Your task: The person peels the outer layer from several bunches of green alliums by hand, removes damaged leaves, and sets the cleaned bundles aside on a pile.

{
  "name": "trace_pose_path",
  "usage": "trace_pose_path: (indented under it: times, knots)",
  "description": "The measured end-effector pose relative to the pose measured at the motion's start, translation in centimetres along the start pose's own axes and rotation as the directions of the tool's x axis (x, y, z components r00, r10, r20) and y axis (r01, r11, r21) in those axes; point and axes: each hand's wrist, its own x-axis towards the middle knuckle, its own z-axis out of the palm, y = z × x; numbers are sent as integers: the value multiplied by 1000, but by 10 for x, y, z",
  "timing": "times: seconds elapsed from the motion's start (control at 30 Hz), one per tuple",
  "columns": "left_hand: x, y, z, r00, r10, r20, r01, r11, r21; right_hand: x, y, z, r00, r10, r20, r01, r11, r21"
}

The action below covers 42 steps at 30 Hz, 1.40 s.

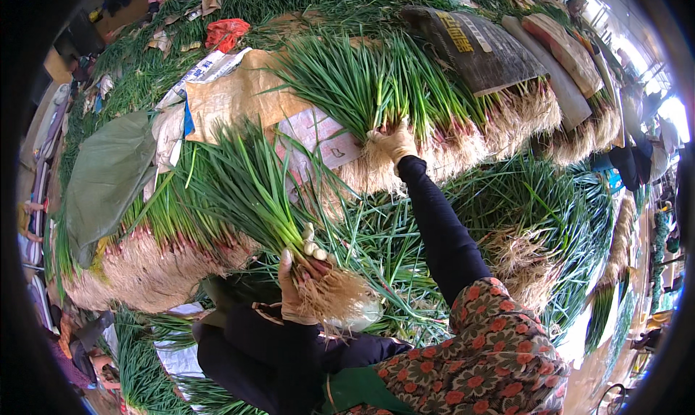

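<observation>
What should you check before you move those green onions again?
1. Left hand has a firm grip on the bunch of green onions, near the roots: ok.
2. Roots of the held bunch hang together, none dropping: ok.
3. Right hand is on the stacked pile of green onions, at the root end: ok.
4. Right hand closed around a separate bunch: cannot tell.
5. Brown sack lies flat on the heap, away from both hands: ok.
</observation>
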Motion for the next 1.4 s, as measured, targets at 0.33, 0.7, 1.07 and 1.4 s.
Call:
trace_pose_path:
  times: [0.33, 0.7, 1.07, 1.4]
  knots:
    - [11, -9, 29, 984, 25, 176, 17, 973, -230, -17, -28, -33, 389, -882, 266, 754, 139, -642]
    - [19, -9, 9, 993, 112, -37, -106, 986, 128, -164, -17, 21, 62, -358, 932, 340, 885, 317]
    - [23, -5, 0, 993, 94, 73, -88, 993, -80, -138, 75, -43, 408, -33, 913, 863, 339, -374]
    - [22, -12, 11, 992, 82, -95, -76, 995, 65, -87, -40, 4, 552, -815, 176, 781, 431, -452]
